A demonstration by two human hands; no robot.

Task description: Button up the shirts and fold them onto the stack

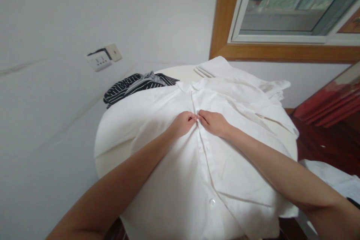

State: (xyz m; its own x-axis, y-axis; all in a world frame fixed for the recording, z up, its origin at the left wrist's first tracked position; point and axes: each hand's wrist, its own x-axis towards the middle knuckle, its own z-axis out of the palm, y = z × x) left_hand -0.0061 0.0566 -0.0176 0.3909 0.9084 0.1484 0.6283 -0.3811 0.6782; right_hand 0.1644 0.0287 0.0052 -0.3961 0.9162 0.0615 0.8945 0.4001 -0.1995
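Buttoning goes best if the left hand and right hand, both pinched shut on the front strip of the white shirt spread over the bench, keep the edges aligned below the collar.

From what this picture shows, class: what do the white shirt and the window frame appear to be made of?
White shirt: thin woven cloth, likely cotton or a blend; matte, soft creases, small glossy buttons. Both hands pinch its placket. Window frame: probably varnished wood; warm brown with a slight sheen.
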